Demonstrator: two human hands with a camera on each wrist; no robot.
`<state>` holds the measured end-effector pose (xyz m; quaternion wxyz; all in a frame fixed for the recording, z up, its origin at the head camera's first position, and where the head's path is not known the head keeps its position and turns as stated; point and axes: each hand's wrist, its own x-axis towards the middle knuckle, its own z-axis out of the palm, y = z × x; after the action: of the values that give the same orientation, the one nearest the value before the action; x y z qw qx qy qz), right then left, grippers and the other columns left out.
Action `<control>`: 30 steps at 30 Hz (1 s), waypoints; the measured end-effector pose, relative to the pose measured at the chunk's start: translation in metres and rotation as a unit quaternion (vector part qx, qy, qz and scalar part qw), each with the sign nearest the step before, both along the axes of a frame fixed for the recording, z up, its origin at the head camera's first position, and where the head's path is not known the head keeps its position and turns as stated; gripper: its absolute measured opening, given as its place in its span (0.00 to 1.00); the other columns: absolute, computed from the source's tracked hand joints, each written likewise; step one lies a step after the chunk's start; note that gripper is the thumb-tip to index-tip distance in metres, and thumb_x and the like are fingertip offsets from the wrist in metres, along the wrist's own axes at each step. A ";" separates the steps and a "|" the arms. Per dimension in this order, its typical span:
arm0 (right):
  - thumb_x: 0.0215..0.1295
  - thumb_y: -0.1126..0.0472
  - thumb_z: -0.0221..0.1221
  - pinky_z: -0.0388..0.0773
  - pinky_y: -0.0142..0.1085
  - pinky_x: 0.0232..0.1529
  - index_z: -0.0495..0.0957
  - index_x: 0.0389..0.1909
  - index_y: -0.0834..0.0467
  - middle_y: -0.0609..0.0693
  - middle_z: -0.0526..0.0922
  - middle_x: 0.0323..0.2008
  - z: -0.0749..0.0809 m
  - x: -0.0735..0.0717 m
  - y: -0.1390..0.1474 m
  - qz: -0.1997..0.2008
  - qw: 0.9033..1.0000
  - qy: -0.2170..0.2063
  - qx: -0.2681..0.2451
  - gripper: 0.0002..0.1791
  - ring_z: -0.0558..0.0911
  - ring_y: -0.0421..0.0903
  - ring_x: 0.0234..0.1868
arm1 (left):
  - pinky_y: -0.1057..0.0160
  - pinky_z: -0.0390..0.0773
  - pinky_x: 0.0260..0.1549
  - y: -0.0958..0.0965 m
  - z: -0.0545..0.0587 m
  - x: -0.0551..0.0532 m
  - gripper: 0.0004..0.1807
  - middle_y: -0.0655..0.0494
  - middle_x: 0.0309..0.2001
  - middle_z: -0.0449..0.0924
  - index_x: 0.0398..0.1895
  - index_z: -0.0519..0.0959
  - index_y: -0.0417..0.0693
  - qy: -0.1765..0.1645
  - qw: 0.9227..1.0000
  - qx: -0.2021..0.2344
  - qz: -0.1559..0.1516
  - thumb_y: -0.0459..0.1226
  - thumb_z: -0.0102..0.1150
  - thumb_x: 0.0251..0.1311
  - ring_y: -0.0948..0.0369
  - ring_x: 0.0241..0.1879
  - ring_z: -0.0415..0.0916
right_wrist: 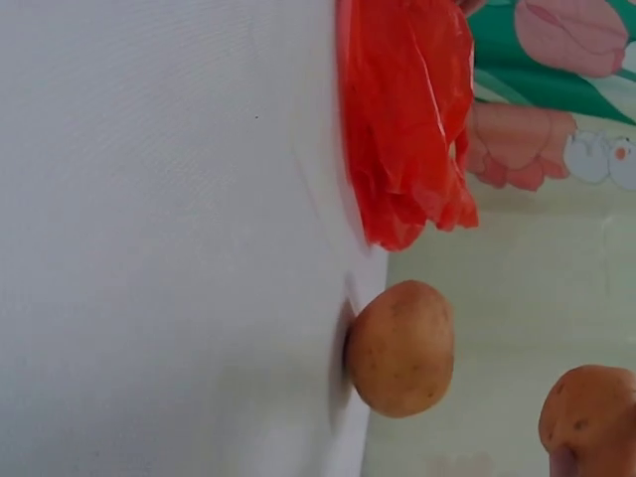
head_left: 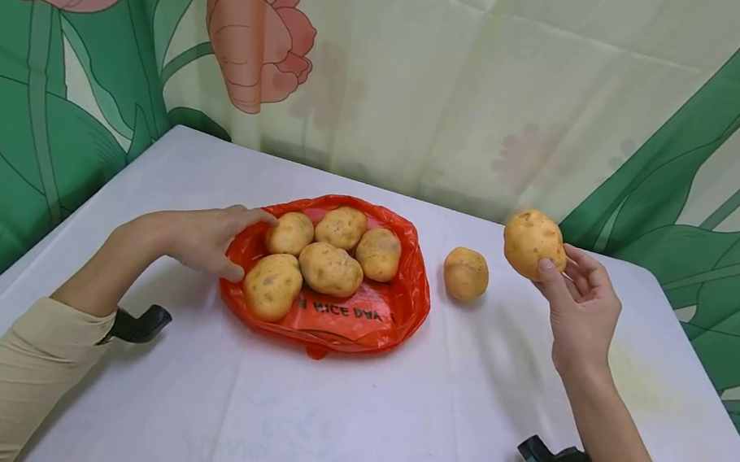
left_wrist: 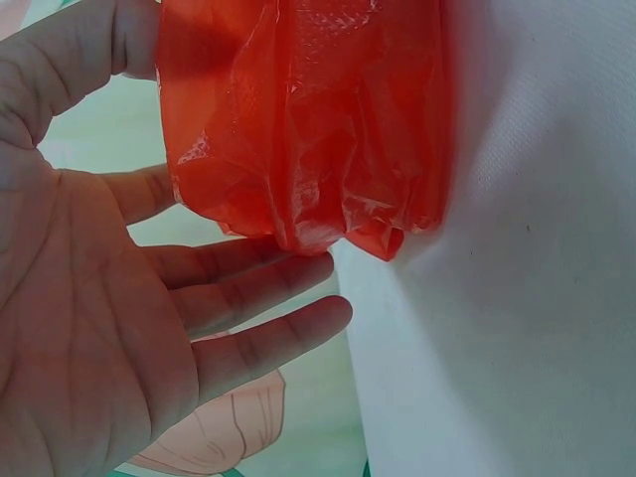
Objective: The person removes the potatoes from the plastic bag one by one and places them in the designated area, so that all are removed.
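A red bag (head_left: 420, 273) lies spread open on the white table (head_left: 335, 431), with five potatoes (head_left: 330, 269) inside it. To the right of the bag, the right hand (head_left: 582, 310) grips a raised potato (head_left: 532, 241) between thumb and fingers, holding it at the fingertips above the table. A loose potato (head_left: 465, 274) rests just beside the bag's right rim, nearer the bag than that hand is. At the bag's left rim, the left hand (head_left: 209, 236) is spread, its fingers fairly straight and touching the plastic

Beige sleeves (head_left: 10, 374) end at black, curved wrist mounts (head_left: 140, 323), probably plastic.
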<state>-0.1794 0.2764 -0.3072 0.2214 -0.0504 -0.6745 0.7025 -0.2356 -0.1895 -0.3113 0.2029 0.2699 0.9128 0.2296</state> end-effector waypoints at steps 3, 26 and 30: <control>0.63 0.63 0.69 0.83 0.29 0.44 0.74 0.63 0.58 0.50 0.78 0.55 -0.003 -0.002 0.004 -0.017 0.999 -0.024 -0.019 0.27 0.80 0.46 0.56 | 0.39 0.74 0.62 0.000 -0.001 -0.001 0.44 0.39 0.68 0.64 0.77 0.57 0.48 0.001 1.000 0.001 -0.001 0.37 0.66 0.58 0.43 0.68 0.63; 0.69 0.59 0.64 0.83 0.29 0.47 0.68 0.65 0.53 0.43 0.71 0.52 -0.030 -0.005 0.019 -0.046 0.981 -0.185 -0.031 0.26 0.74 0.43 0.57 | 0.38 0.72 0.63 -0.001 -0.001 -0.001 0.43 0.39 0.68 0.65 0.76 0.58 0.47 0.010 1.000 0.009 -0.004 0.37 0.66 0.58 0.44 0.68 0.64; 0.72 0.56 0.62 0.82 0.28 0.50 0.65 0.71 0.52 0.43 0.69 0.54 -0.036 -0.006 0.020 -0.042 0.976 -0.212 0.026 0.30 0.72 0.46 0.62 | 0.38 0.71 0.64 -0.001 -0.002 -0.001 0.42 0.39 0.68 0.65 0.76 0.59 0.47 0.016 1.000 0.010 -0.008 0.37 0.65 0.58 0.44 0.68 0.64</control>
<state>-0.1849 0.2960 -0.3428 0.1043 -0.2206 -0.7213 0.6482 -0.2365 -0.1906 -0.3131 0.1874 0.2824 0.9116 0.2324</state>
